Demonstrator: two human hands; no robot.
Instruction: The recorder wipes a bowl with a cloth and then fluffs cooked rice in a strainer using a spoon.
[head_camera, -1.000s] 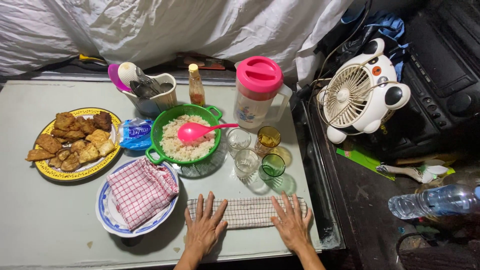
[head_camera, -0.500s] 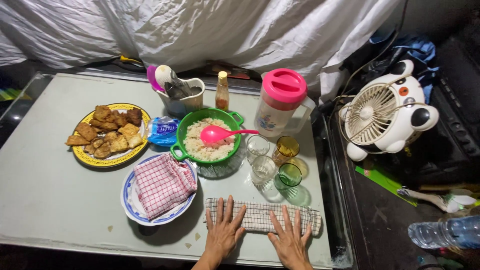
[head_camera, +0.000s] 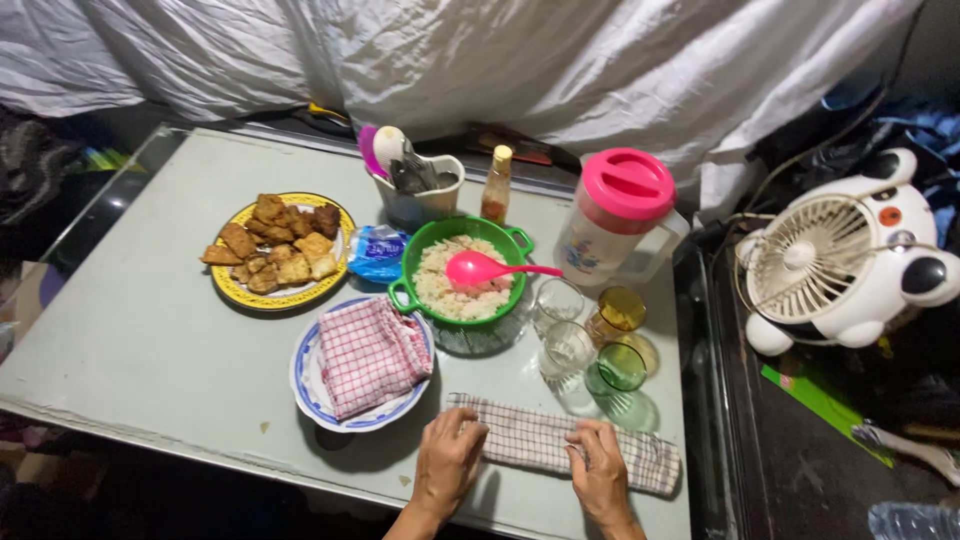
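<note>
I am looking down at a pale table (head_camera: 130, 340), and both hands are working the checked cloth (head_camera: 560, 445) lying along its near edge. The left hand (head_camera: 447, 462) is curling its fingers over the cloth's left end, pinching the fabric; the right hand (head_camera: 600, 470) is pressing down near the middle with fingers bent, gripping a fold. Neither hand is lying slack. I am judging this as the gathering or folding step: the cloth is lying in a long narrow strip, and the next move is calling for both hands to keep their pinch and bring the ends together evenly, without knocking the glasses (head_camera: 567, 330) just beyond it.

The cloth is looking soft and thin, woven in fine dark checks on white (slightly rumpled at the right end). Just beyond the left hand a blue-rimmed plate (head_camera: 305, 385) is carrying a folded red-checked napkin (head_camera: 370, 355). A green plastic bowl (head_camera: 410, 265) is holding rice with a glossy pink spoon (head_camera: 480, 268). Beyond that are standing a yellow plate (head_camera: 225, 290) of browned fried pieces, a pink-lidded jug (head_camera: 620, 215), and off the table a round white fan (head_camera: 835, 265).
</note>
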